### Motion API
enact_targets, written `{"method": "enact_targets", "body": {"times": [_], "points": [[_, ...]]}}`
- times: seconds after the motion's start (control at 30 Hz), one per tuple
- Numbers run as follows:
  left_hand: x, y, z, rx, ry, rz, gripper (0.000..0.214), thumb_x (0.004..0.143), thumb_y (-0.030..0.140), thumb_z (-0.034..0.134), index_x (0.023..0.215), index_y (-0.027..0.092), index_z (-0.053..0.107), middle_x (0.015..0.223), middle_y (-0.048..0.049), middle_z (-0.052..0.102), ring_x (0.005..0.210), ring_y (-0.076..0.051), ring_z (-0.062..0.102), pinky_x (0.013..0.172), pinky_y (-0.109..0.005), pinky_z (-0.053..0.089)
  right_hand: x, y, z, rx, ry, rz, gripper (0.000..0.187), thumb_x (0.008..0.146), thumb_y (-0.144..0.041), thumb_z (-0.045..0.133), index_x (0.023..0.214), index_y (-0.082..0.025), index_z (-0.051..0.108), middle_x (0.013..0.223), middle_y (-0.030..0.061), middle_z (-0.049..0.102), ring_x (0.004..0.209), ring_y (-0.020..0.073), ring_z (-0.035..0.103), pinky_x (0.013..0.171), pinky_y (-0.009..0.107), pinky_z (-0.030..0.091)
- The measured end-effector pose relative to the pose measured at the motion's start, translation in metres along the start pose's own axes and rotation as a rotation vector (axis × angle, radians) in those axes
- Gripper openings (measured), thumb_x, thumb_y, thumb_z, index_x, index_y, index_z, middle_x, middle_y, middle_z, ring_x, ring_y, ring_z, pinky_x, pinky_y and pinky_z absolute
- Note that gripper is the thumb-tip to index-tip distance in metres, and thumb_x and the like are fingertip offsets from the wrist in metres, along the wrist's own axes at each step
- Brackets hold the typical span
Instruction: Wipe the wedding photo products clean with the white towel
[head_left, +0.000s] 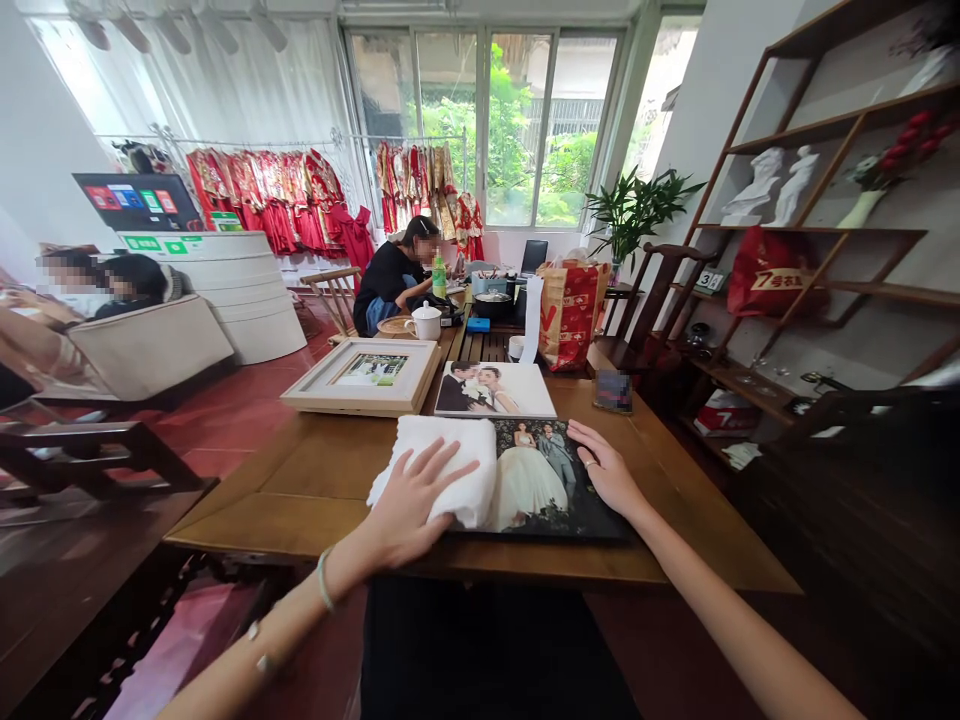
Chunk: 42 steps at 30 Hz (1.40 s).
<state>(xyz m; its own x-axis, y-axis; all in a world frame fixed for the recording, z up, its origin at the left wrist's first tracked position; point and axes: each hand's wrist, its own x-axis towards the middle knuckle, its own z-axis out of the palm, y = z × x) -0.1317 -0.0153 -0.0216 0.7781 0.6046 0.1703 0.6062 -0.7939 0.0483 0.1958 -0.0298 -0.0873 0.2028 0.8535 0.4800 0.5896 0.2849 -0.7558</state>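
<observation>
A dark wedding photo print (559, 480) lies flat at the near edge of the wooden table (315, 480). A folded white towel (439, 450) covers the print's left part. My left hand (409, 505) presses flat on the towel with fingers spread. My right hand (604, 470) rests open on the print's right edge, a ring on one finger. Just behind lie a second wedding photo (495, 390) and a framed picture (365, 375).
Farther back on the table are a white teapot (426, 320), a red paper bag (570, 310) and a seated person (394, 275). Wooden shelves (817, 240) line the right wall. A bench (90, 445) stands at left, red dresses (277, 200) hang behind.
</observation>
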Motion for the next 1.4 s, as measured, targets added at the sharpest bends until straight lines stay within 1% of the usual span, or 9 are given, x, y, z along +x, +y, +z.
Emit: {"method": "enact_targets", "body": {"times": [0.1, 0.2, 0.47, 0.63, 0.73, 0.9, 1.0, 1.3, 1.4], "points": [[-0.025, 0.020, -0.006, -0.016, -0.023, 0.027, 0.067, 0.082, 0.042, 0.048, 0.142, 0.038, 0.020, 0.151, -0.0013, 0.013, 0.136, -0.033, 0.010, 0.104, -0.057, 0.014, 0.000, -0.003, 0.000, -0.001, -0.006, -0.006, 0.034, 0.082, -0.022, 0.044, 0.109, -0.023, 0.065, 0.130, 0.0061, 0.055, 0.123, 0.0218, 0.047, 0.109, 0.046, 0.028], [-0.027, 0.025, -0.009, -0.023, -0.032, 0.029, 0.065, 0.083, 0.043, 0.047, 0.142, 0.038, 0.020, 0.151, -0.0013, 0.015, 0.136, -0.034, 0.011, 0.103, -0.058, 0.016, -0.001, -0.006, 0.000, -0.009, -0.024, -0.008, 0.034, 0.083, -0.022, 0.043, 0.109, -0.023, 0.065, 0.130, 0.0068, 0.054, 0.123, 0.0218, 0.046, 0.109, 0.046, 0.028], [0.059, 0.000, 0.002, 0.053, -0.009, -0.082, 0.052, 0.089, 0.040, 0.040, 0.140, 0.034, 0.029, 0.148, -0.0070, 0.026, 0.135, -0.032, 0.019, 0.100, -0.059, 0.021, -0.002, -0.010, -0.003, 0.001, -0.016, -0.017, 0.034, 0.083, -0.024, 0.044, 0.109, -0.025, 0.064, 0.129, 0.0049, 0.056, 0.124, 0.0214, 0.046, 0.110, 0.046, 0.027], [0.090, 0.011, 0.013, 0.083, -0.001, -0.123, 0.054, 0.088, 0.041, 0.042, 0.140, 0.028, 0.032, 0.146, -0.0131, 0.027, 0.133, -0.037, 0.020, 0.097, -0.063, 0.022, -0.001, -0.005, 0.003, -0.008, -0.015, -0.014, 0.034, 0.083, -0.022, 0.043, 0.109, -0.024, 0.064, 0.130, 0.0059, 0.055, 0.124, 0.0214, 0.046, 0.110, 0.046, 0.027], [0.080, 0.032, 0.019, 0.070, 0.018, -0.105, 0.059, 0.084, 0.042, 0.047, 0.140, 0.028, 0.031, 0.146, -0.0141, 0.025, 0.134, -0.039, 0.015, 0.097, -0.065, 0.018, 0.000, -0.002, 0.006, -0.010, -0.011, -0.012, 0.034, 0.083, -0.022, 0.043, 0.109, -0.025, 0.065, 0.129, 0.0052, 0.055, 0.124, 0.0213, 0.046, 0.110, 0.046, 0.027], [0.038, 0.077, 0.022, -0.016, 0.008, 0.071, 0.074, 0.078, 0.052, 0.051, 0.143, 0.030, 0.021, 0.150, -0.0121, 0.014, 0.135, -0.040, 0.006, 0.099, -0.067, 0.012, 0.001, -0.002, 0.009, -0.001, -0.005, -0.012, 0.033, 0.082, -0.023, 0.044, 0.108, -0.024, 0.066, 0.129, 0.0060, 0.056, 0.123, 0.0219, 0.047, 0.109, 0.046, 0.028], [0.030, 0.093, 0.022, -0.046, 0.009, 0.134, 0.076, 0.078, 0.058, 0.048, 0.143, 0.030, 0.019, 0.150, -0.0125, 0.013, 0.135, -0.041, 0.004, 0.098, -0.068, 0.012, 0.002, -0.003, 0.009, 0.029, -0.003, -0.010, 0.033, 0.083, -0.027, 0.045, 0.108, -0.024, 0.066, 0.129, 0.0066, 0.056, 0.123, 0.0222, 0.047, 0.108, 0.046, 0.030], [0.110, 0.081, 0.034, 0.033, 0.082, 0.027, 0.063, 0.082, 0.052, 0.045, 0.138, 0.024, 0.033, 0.142, -0.0192, 0.029, 0.130, -0.043, 0.021, 0.091, -0.070, 0.022, 0.008, 0.009, 0.008, 0.194, 0.012, 0.055, 0.041, 0.083, -0.040, 0.044, 0.119, -0.023, 0.058, 0.131, 0.0058, 0.055, 0.123, 0.0223, 0.047, 0.107, 0.041, 0.032], [0.122, 0.081, 0.036, 0.043, 0.094, -0.010, 0.063, 0.083, 0.052, 0.044, 0.138, 0.022, 0.034, 0.142, -0.0201, 0.030, 0.130, -0.043, 0.021, 0.091, -0.069, 0.022, 0.008, 0.012, 0.008, 0.245, 0.010, 0.070, 0.044, 0.082, -0.041, 0.046, 0.121, -0.023, 0.057, 0.133, 0.0059, 0.053, 0.124, 0.0237, 0.046, 0.107, 0.042, 0.032]]}}
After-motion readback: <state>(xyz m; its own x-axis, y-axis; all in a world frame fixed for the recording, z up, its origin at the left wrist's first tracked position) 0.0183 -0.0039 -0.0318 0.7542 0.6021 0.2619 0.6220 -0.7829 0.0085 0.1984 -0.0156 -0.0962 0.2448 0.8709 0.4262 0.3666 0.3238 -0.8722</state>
